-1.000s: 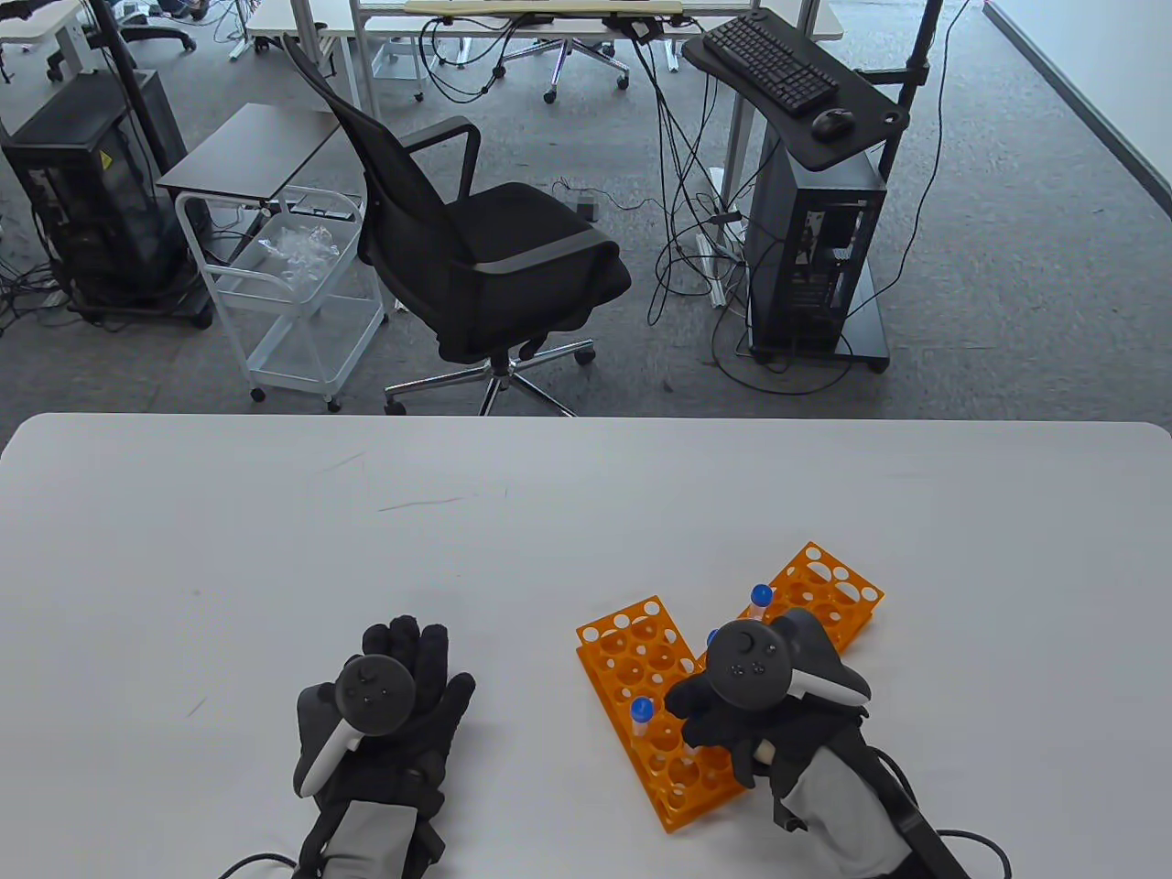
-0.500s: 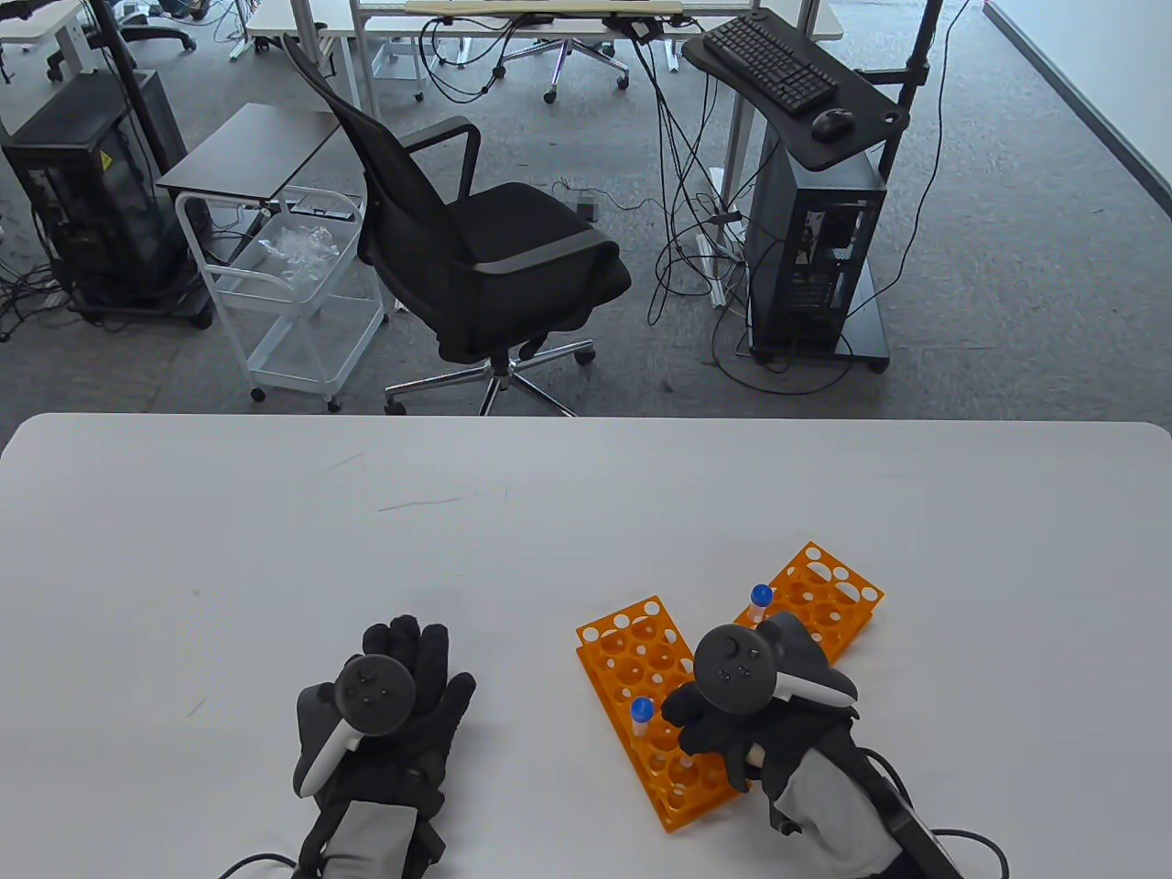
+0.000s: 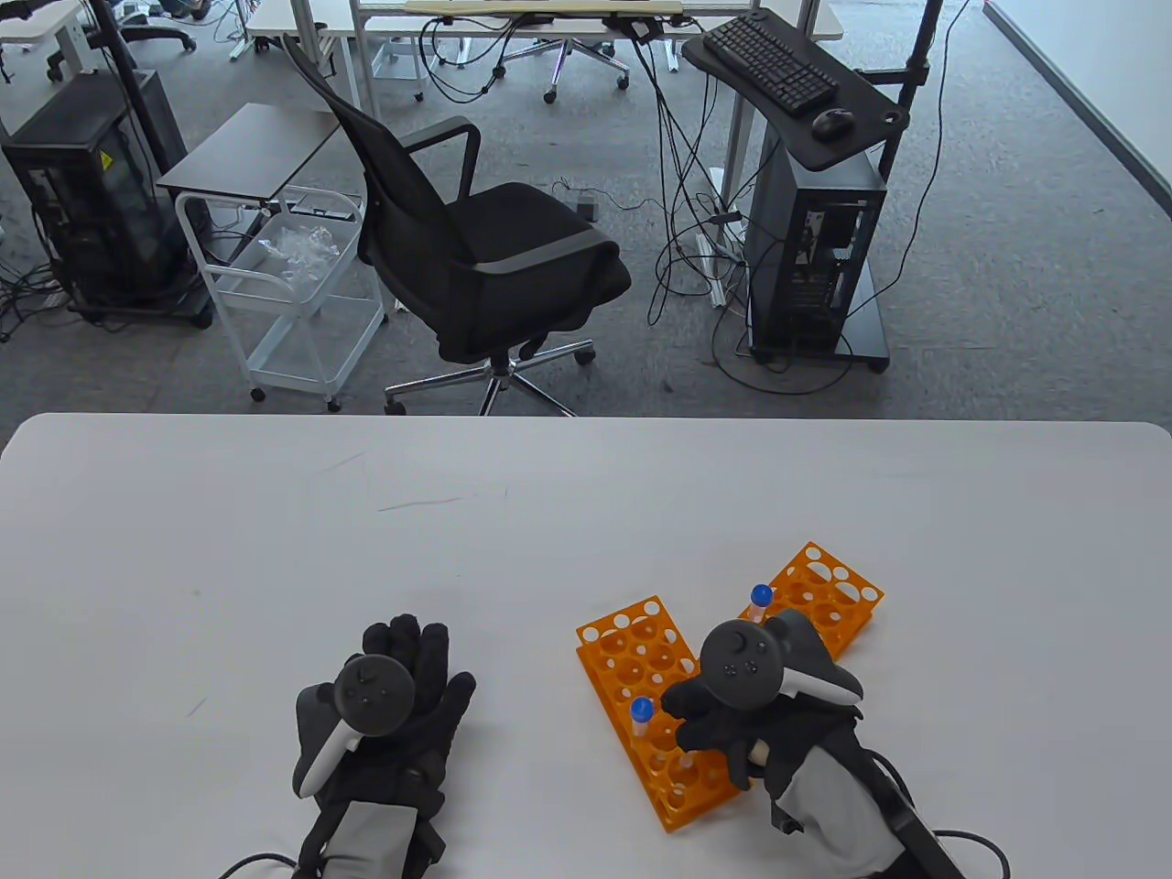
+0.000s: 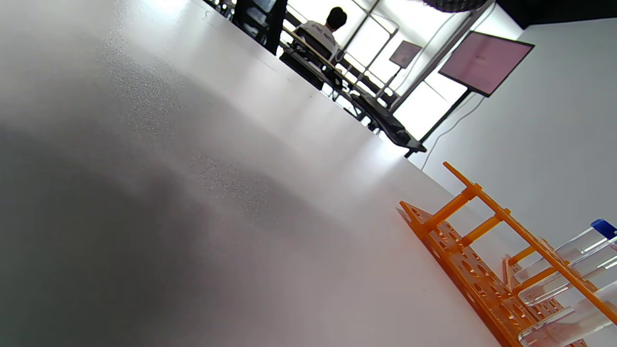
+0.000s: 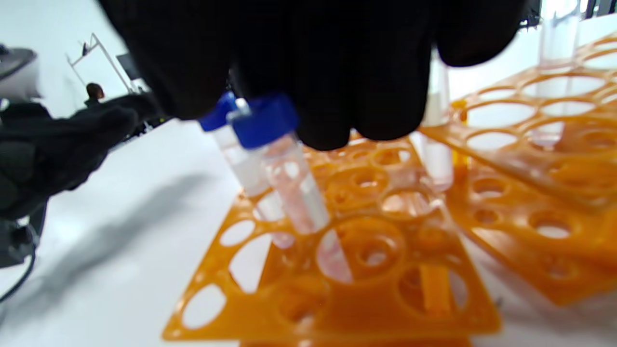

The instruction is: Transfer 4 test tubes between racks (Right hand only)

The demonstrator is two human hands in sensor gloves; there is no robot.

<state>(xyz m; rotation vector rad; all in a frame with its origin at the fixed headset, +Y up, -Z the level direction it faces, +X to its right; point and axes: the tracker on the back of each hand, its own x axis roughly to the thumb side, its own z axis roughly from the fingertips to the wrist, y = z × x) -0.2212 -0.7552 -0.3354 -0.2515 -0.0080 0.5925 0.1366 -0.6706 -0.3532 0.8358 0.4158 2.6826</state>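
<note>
Test tube (image 5: 289,178) with a blue cap hangs tilted from the right hand (image 3: 723,723), its lower end entering a hole of the near orange rack (image 3: 641,678); the fingertips (image 5: 328,120) grasp it at the cap. It looks light, stiff and smooth-walled (clear plastic or glass, I cannot tell which), so I judge it slippery on the barrel and best held at the cap or just below it, kept in line with the hole. Another capped tube (image 3: 640,717) already stands in this rack just to the left, and one more (image 3: 759,602) stands in the far rack (image 3: 829,595) to the right. The right hand is curled knuckles-up over the near rack's right side. The left hand (image 3: 385,714) lies flat on the table (image 3: 229,568), fingers spread, holding nothing, well left of the racks
</note>
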